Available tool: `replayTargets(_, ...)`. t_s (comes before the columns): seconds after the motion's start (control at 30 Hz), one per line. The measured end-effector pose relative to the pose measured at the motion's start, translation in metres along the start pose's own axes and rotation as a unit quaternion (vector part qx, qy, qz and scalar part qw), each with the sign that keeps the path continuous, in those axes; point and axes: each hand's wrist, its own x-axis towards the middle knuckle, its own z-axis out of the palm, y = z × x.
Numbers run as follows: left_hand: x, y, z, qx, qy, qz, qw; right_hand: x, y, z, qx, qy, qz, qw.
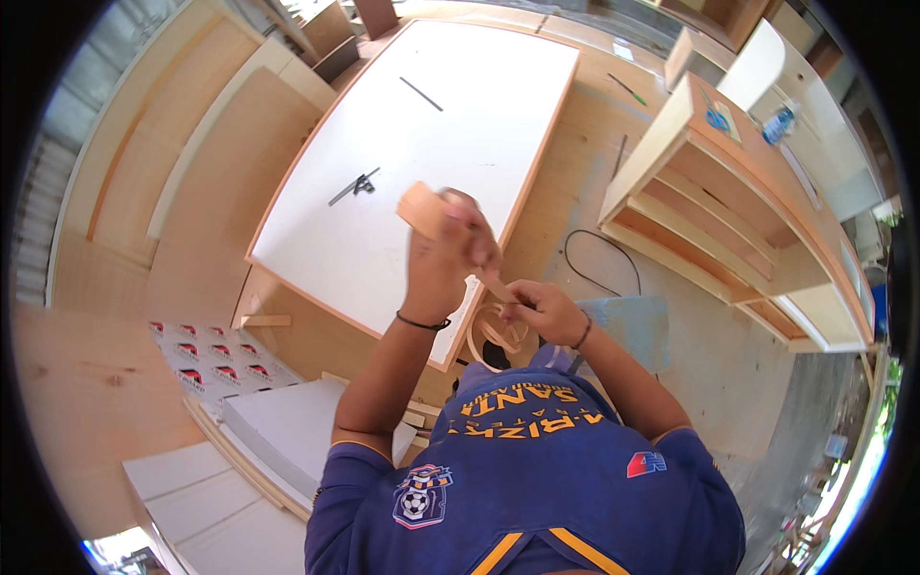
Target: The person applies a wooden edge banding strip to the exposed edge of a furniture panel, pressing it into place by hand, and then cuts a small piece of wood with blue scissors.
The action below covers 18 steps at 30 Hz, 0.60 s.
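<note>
My left hand (pixel 452 235), partly smeared by motion, is closed around a flat tan wood-coloured block (pixel 419 209) above the white panel. A thin wood-coloured edging strip (pixel 495 287) runs from beneath that hand to my right hand (pixel 544 311), whose fingers pinch it. More of the strip hangs in loose curls below, by the panel's near corner. The large white panel (pixel 479 105) lies flat, with wood-toned edging along its sides. On it rest a black-headed combination square (pixel 356 187) and a thin dark strip (pixel 422 94).
An open wooden cabinet carcass (pixel 704 206) stands at right, with blue-handled scissors (pixel 717 119) and a bottle (pixel 780 125) on top. A black cable (pixel 602 251) loops nearby. A green pen (pixel 628 88) lies beyond the panel. White boards (pixel 287 436) are stacked at lower left.
</note>
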Motion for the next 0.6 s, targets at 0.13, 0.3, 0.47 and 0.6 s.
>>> replayTargets(0.13, -0.008, -0.035, -0.02, 0.428, -0.059, 0.089, 0.897, 0.003, -0.012, -0.021, 0.078, -0.083, 0.027, 0.993)
replayTargets(0.3, 0.003, -0.056, -0.053, 0.715, -0.069, 0.134, 0.682, -0.006, -0.041, -0.023, -0.018, -0.072, 0.079, 0.994)
replayTargets(0.47, -0.014, -0.071, -0.076, 0.749, -0.223, -0.026, 0.623, -0.006, -0.067, -0.038, -0.307, -0.065, 0.057, 0.948)
replayTargets(0.6, -0.027, -0.055, -0.06, 0.349, -0.258, -0.409, 0.803, 0.009, -0.069, -0.075, -0.378, 0.014, -0.113, 0.919)
